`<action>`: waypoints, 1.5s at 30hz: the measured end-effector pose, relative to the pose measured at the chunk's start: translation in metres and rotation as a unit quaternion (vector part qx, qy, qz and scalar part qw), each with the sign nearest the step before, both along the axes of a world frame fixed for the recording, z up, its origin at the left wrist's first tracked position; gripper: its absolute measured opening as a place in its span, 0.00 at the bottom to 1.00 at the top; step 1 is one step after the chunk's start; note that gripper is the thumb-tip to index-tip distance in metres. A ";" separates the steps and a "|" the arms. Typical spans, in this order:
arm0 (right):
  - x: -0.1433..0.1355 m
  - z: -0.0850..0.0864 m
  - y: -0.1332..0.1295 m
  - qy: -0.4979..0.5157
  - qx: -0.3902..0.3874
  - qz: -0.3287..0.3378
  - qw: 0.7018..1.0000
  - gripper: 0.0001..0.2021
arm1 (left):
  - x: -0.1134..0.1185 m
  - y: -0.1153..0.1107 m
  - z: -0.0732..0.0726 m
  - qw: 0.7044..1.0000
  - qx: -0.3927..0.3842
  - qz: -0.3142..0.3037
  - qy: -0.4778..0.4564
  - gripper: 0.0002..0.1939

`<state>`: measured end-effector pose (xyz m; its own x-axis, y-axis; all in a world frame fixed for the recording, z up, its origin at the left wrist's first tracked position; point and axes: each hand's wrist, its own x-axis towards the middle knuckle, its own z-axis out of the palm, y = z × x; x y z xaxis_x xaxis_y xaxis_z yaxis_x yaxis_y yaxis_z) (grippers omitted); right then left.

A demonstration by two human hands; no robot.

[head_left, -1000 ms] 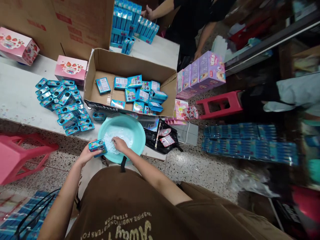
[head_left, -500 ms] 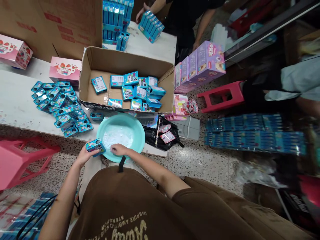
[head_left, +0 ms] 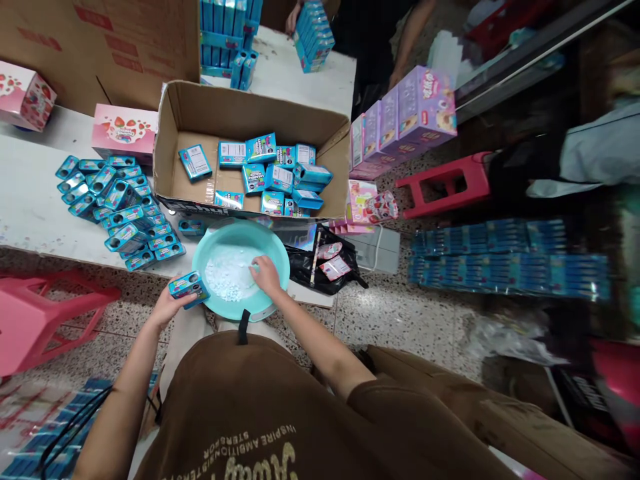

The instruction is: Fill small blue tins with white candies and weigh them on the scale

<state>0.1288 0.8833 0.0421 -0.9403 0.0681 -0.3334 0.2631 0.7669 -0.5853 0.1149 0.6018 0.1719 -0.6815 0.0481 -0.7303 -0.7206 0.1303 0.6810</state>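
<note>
My left hand (head_left: 167, 307) is closed around a small blue candy box (head_left: 187, 287), held at the left rim of a turquoise plastic basin (head_left: 283, 257). Small white pieces (head_left: 225, 275) lie spread over the basin's bottom. Inside the basin, at its right side, my right hand (head_left: 266, 275) has its fingers curled together over the pieces. What those fingertips hold, if anything, is too small to make out. Left of the basin, a heap of similar blue boxes (head_left: 127, 213) with round holes in their ends rests on the white table (head_left: 30, 193).
Behind the basin stands an open cardboard carton (head_left: 210, 110) with several blue boxes inside. Pink strawberry boxes (head_left: 125, 130) and stacked purple boxes (head_left: 415, 110) flank it. Across the table, a co-worker's hand (head_left: 293, 20) touches a blue pack (head_left: 314, 37). Pink stools (head_left: 445, 183) stand on the floor.
My right hand has moved from the basin's near-left part to its right side. My left hand still holds the blue candy box at the rim. The co-worker's blue pack has turned more upright.
</note>
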 end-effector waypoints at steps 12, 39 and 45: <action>0.069 -0.017 0.008 -0.083 -0.307 -0.506 0.802 0.15 | -0.023 0.000 -0.006 0.995 0.047 -0.085 -0.029 0.38; 0.052 -0.012 -0.026 0.104 -0.269 -0.663 0.691 0.19 | -0.036 -0.006 -0.045 0.992 0.001 -0.120 0.035 0.50; 0.056 -0.003 -0.021 0.113 -0.270 -0.661 0.691 0.18 | -0.045 -0.006 -0.040 0.991 0.012 -0.125 0.037 0.51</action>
<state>0.1846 0.8623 0.0386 -0.2074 0.8403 -0.5008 0.3790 -0.4030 -0.8331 0.0702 0.5963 0.1322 -0.6979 0.2388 -0.6752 -0.6160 0.2807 0.7360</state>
